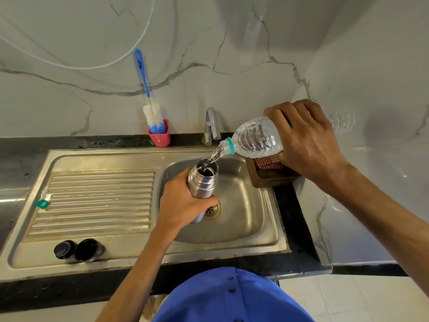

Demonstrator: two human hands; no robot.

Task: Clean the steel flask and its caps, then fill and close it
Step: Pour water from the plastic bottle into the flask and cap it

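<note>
The flask [202,182] was brushed steel with a soft sheen. The sink [97,194] was dull, stained steel, its drainboard ridged. The bottle [255,140] was clear ribbed plastic. The tap [212,126] was polished chrome. The wall [232,66] looked like glossy veined marble, and the basket [271,177] like woven wicker.

Open steel flask [202,180] upright over sink; caps [79,249], apparently two, on drainboard.

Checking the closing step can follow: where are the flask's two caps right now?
In the head view, both caps sit side by side at the sink's front left corner, below the ribbed drainboard, left of the left forearm.
</note>
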